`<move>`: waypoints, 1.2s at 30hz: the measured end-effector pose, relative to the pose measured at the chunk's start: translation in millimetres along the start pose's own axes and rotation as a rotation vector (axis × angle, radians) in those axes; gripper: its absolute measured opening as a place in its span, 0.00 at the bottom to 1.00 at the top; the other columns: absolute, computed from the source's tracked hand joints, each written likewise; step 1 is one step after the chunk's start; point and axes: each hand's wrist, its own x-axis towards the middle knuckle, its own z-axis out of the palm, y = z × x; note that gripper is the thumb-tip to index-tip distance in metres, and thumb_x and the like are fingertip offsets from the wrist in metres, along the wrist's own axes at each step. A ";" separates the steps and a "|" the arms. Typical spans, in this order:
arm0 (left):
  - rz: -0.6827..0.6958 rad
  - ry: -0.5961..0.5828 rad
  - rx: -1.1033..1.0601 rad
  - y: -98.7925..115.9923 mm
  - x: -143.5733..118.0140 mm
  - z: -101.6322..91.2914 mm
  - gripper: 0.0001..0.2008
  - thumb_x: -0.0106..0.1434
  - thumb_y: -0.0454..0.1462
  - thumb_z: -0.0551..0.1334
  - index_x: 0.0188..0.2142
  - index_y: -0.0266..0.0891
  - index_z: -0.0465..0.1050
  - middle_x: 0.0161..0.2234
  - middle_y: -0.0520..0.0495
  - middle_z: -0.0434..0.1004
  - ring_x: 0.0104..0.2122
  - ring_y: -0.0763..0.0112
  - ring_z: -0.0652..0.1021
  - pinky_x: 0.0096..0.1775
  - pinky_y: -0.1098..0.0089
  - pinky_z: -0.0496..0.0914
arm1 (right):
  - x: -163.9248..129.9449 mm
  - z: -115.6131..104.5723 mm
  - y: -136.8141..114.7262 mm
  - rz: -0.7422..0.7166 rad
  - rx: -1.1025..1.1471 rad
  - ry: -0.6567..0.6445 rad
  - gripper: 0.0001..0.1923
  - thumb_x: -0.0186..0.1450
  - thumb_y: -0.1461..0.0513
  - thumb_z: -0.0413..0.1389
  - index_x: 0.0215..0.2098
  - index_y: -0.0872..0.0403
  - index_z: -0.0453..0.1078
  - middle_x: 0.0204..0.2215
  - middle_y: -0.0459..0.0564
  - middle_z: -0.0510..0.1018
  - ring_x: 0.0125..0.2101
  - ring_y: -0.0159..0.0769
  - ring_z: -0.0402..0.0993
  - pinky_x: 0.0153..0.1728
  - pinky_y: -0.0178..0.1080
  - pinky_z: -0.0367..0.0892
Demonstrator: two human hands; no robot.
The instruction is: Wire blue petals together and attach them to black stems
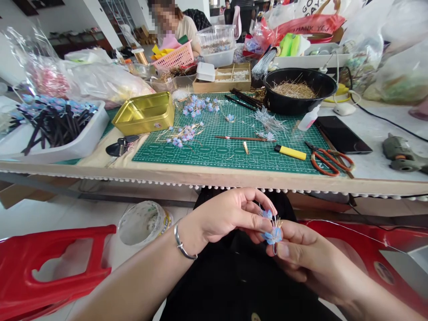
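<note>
Blue flower cluster (273, 232), small petals with fine golden stamens, sits pinched between both hands below the table edge, over a dark lap. Left hand (227, 216), a silver bangle (182, 244) on its wrist, closes thumb and fingertips on the upper bloom. Right hand (307, 258) curls under the cluster, its thumb pressed against the lower petals.

Above, a green cutting mat (230, 147) with a printed grid lies on the table (214, 176); its small lettering is too fine to read. On the mat lie loose blue flowers (199, 106), a yellow utility knife (290, 152) and, at its right edge, orange-handled scissors (329, 160). A gold metal tin (145, 113) stands open at the mat's left corner. Left of that, a white tray (50, 142) holds dark sticks tipped with blue flowers. A black bowl (299, 91) holds straw-coloured wire pieces. A wooden divided box (225, 78) sits behind, and a pink basket (174, 57) near a person seated across the table. A red bag (309, 22) reads "THANK Y". A dark phone (341, 133) lies right of the mat. Beside the knees stand a red plastic stool (50, 267) and a round plastic tub (143, 222).
</note>
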 end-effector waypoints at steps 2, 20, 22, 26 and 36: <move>-0.002 0.010 0.040 2.9 -0.8 -0.1 0.11 0.55 0.32 0.70 0.38 0.37 0.73 0.27 0.52 0.76 0.24 0.76 0.77 0.27 0.74 0.73 | -3.6 -5.5 -2.5 0.014 -0.147 -0.001 0.14 0.62 0.53 0.64 0.37 0.55 0.75 0.24 0.41 0.64 0.19 0.22 0.48 0.17 0.28 0.45; 0.035 0.139 -0.137 -6.1 10.8 10.3 0.24 0.49 0.39 0.75 0.43 0.37 0.70 0.33 0.50 0.74 0.30 0.74 0.76 0.34 0.70 0.71 | 11.0 -9.6 0.6 -0.324 -0.124 0.257 0.20 0.59 0.47 0.63 0.30 0.55 0.68 0.17 0.37 0.56 0.17 0.22 0.40 0.17 0.30 0.39; 0.023 0.133 -0.126 -9.8 12.5 18.1 0.22 0.46 0.40 0.76 0.39 0.35 0.73 0.32 0.49 0.74 0.30 0.73 0.75 0.33 0.71 0.70 | 11.9 -11.1 -1.9 -0.355 -0.104 0.286 0.20 0.59 0.47 0.62 0.31 0.54 0.68 0.16 0.37 0.57 0.16 0.22 0.44 0.17 0.30 0.43; 0.009 0.174 -0.069 -16.4 19.7 35.9 0.18 0.49 0.44 0.73 0.29 0.32 0.73 0.24 0.51 0.71 0.24 0.76 0.71 0.28 0.73 0.65 | 8.2 -10.6 -8.4 -0.415 -0.123 0.256 0.16 0.63 0.49 0.60 0.31 0.53 0.69 0.22 0.45 0.73 0.22 0.33 0.70 0.27 0.36 0.67; 0.221 0.354 0.227 0.1 24.6 35.8 0.10 0.57 0.37 0.68 0.25 0.36 0.70 0.23 0.55 0.65 0.26 0.76 0.63 0.30 0.73 0.58 | -2.1 -47.4 -45.5 -0.494 -1.339 0.484 0.13 0.72 0.57 0.46 0.42 0.52 0.70 0.39 0.51 0.79 0.40 0.37 0.76 0.42 0.38 0.72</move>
